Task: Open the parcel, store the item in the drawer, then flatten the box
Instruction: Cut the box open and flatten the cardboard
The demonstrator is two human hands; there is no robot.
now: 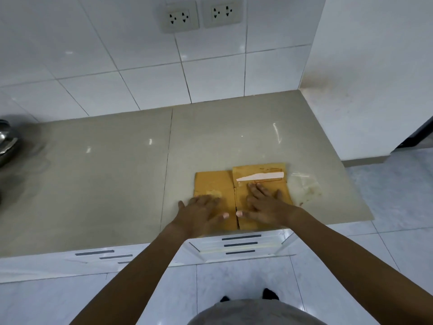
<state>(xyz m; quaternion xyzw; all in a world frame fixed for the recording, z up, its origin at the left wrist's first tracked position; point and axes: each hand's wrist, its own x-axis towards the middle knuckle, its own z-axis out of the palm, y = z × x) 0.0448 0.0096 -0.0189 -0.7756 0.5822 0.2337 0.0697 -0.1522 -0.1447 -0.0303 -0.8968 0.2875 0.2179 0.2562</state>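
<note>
A brown cardboard box [215,182] lies flat on the beige countertop [105,174], near its front edge. A white torn strip crosses the box's right half. My left hand [201,212] presses palm down on the left half, fingers spread. Palm down on the right half rests my right hand [264,202], also with fingers apart. The two thumbs nearly meet over the seam in the middle. Under the counter, white drawers [241,245] with dark slot handles sit closed below the box.
A crumpled clear plastic sheet [304,186] lies just right of the box. A shiny metal pot [7,141] stands at the far left counter edge. Two wall sockets [201,15] sit on the tiled wall behind. The counter ends at the right.
</note>
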